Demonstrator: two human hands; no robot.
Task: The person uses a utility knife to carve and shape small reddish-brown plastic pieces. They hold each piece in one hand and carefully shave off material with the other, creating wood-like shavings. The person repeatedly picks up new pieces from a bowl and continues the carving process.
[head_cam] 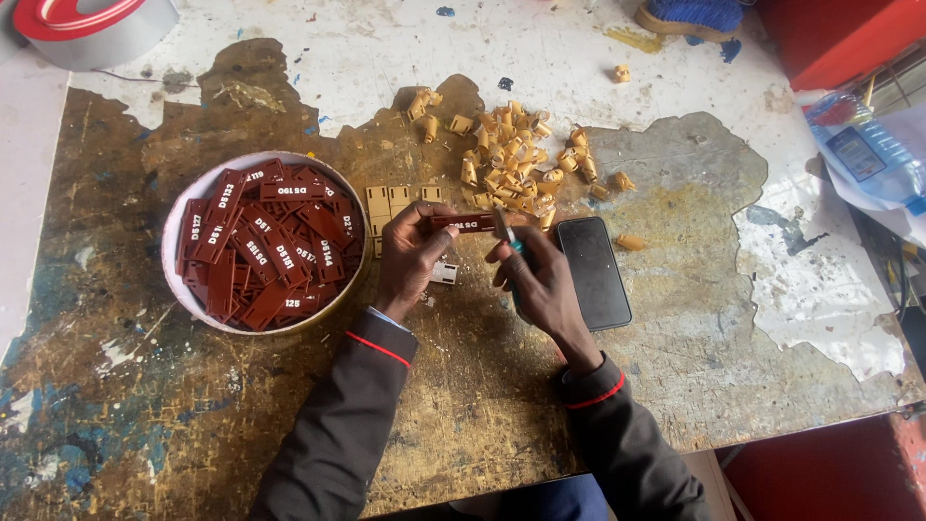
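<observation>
My left hand (410, 256) pinches a dark red rectangular tag (463, 224) with white print, held level above the worn table. My right hand (540, 275) grips a thin tool with a teal handle (512, 241), its tip against the tag's right end. A small white piece (445, 273) lies on the table just under my left hand. Left of my hands stands a round white bowl (176, 224) filled with several more red tags (260, 246).
A heap of small tan plastic clips (511, 159) lies beyond my hands, with flat tan pieces (391, 201) beside it. A black phone (592, 272) rests by my right hand. A tape roll (92, 24), a brush (690, 17), a red box (839, 39) and a plastic bottle (868, 150) line the edges.
</observation>
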